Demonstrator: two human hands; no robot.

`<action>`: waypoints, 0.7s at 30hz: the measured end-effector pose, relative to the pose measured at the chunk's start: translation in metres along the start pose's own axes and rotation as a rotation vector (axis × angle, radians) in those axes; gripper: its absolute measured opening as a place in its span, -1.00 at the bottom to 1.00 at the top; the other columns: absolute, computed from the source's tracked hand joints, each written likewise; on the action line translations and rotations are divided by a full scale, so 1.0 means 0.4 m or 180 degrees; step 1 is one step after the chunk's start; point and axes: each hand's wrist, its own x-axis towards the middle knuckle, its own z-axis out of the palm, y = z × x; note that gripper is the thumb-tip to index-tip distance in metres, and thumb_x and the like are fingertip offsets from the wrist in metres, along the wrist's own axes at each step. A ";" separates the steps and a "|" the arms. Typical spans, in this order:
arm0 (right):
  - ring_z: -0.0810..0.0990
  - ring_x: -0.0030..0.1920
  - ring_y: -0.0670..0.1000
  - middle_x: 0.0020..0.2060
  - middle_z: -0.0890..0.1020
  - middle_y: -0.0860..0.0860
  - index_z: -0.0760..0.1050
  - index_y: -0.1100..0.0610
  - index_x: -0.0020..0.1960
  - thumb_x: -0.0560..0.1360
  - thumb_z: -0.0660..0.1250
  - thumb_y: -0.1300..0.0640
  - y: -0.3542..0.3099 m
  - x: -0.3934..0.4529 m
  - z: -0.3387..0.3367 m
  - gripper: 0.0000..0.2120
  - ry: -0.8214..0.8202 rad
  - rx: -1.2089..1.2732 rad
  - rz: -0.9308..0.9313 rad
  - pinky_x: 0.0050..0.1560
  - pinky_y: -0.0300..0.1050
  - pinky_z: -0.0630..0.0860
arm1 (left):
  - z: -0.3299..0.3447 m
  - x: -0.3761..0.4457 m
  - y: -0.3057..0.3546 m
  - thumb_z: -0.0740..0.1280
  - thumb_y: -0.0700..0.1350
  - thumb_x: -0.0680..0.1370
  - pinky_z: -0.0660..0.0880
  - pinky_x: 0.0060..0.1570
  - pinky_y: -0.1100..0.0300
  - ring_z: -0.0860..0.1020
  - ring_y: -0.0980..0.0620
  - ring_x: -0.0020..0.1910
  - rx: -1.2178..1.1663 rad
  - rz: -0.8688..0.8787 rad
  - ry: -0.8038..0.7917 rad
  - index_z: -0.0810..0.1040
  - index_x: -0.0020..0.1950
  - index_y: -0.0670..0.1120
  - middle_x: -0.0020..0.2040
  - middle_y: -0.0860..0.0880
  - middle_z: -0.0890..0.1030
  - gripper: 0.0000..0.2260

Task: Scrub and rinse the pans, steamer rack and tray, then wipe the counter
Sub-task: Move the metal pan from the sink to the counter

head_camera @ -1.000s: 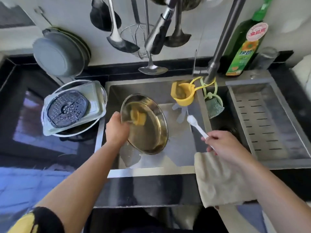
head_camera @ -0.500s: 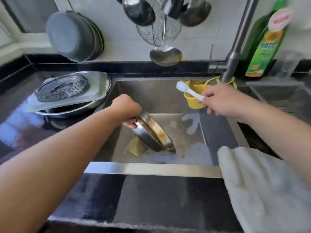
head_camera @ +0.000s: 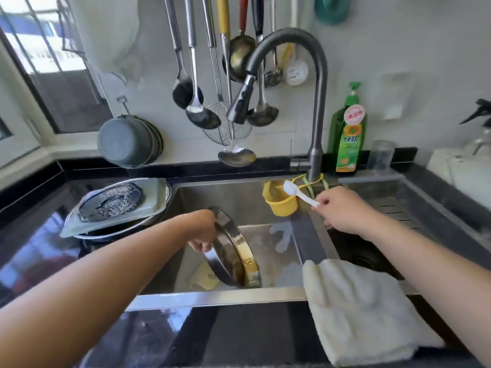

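Note:
My left hand (head_camera: 203,229) grips the rim of a round steel pan (head_camera: 231,248), which stands tilted on its edge in the sink (head_camera: 220,297). A yellow sponge (head_camera: 203,277) lies on the sink floor beside the pan. My right hand (head_camera: 342,211) pinches the handle of a white spoon (head_camera: 297,193) above the sink's right side, near a yellow hanging cup (head_camera: 280,201). Left of the sink, a dark perforated steamer rack (head_camera: 110,200) lies on a pale tray (head_camera: 156,200), which rests on another steel pan (head_camera: 122,232).
A curved faucet (head_camera: 317,115) rises behind the sink, with ladles and a skimmer (head_camera: 225,128) hanging on the wall. A green dish soap bottle (head_camera: 348,139) and a glass (head_camera: 380,156) stand at the back. A white cloth (head_camera: 364,312) drapes over the front edge. A drain rack (head_camera: 398,211) sits right.
My left hand has tipped the pan from facing up onto its edge and lowered it into the sink. My right hand lifted the white spoon toward the yellow cup. The camera view rose.

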 end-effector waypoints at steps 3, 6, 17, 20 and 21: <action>0.65 -0.13 0.15 -0.25 0.63 0.10 0.60 0.07 -0.20 0.61 0.26 0.18 0.015 0.009 -0.005 -0.76 0.0049 0.0047 -0.0004 -0.14 -0.03 0.54 | 0.016 0.002 0.002 0.43 -0.16 0.56 0.47 -0.24 0.26 0.61 0.03 -0.14 0.0928 0.0605 0.0572 0.68 0.12 -0.11 -0.13 0.00 0.65 -0.85; 0.65 -0.13 0.11 -0.24 0.63 0.07 0.57 0.05 -0.21 0.62 0.26 0.18 0.022 0.008 0.001 -0.75 0.0001 0.0011 -0.0048 -0.17 -0.05 0.52 | -0.002 0.021 0.015 0.41 -0.05 0.60 0.48 0.02 0.20 0.55 0.06 0.07 0.1202 0.1288 0.0842 0.68 0.16 0.04 0.06 0.05 0.56 -0.85; 0.54 -0.23 0.12 -0.14 0.61 0.15 0.58 0.24 0.08 0.61 0.22 0.21 -0.037 0.218 -0.021 -0.81 0.0230 -0.0128 0.0246 -0.33 -0.11 0.38 | -0.119 0.075 -0.007 0.24 -0.17 0.69 0.45 -0.23 0.17 0.49 -0.05 -0.32 -0.1837 0.0455 0.1103 0.47 -0.27 -0.14 -0.38 -0.04 0.49 -0.69; 0.56 -0.28 0.10 -0.14 0.59 0.13 0.55 0.26 0.15 0.60 0.23 0.22 -0.077 0.356 0.005 -0.80 0.0334 -0.0295 0.0378 -0.41 -0.16 0.37 | -0.115 0.102 -0.023 0.25 -0.22 0.68 0.47 -0.29 0.12 0.48 -0.08 -0.37 -0.3141 0.0142 0.0956 0.51 -0.23 -0.20 -0.37 -0.12 0.50 -0.72; 0.58 -0.24 0.11 -0.11 0.59 0.13 0.56 0.26 0.17 0.61 0.25 0.19 -0.087 0.396 0.014 -0.79 0.0406 -0.0328 0.0403 -0.40 -0.15 0.38 | -0.115 0.113 -0.031 0.24 -0.22 0.69 0.46 -0.32 0.13 0.48 -0.07 -0.40 -0.3424 0.0044 0.0914 0.52 -0.17 -0.22 -0.33 -0.15 0.51 -0.75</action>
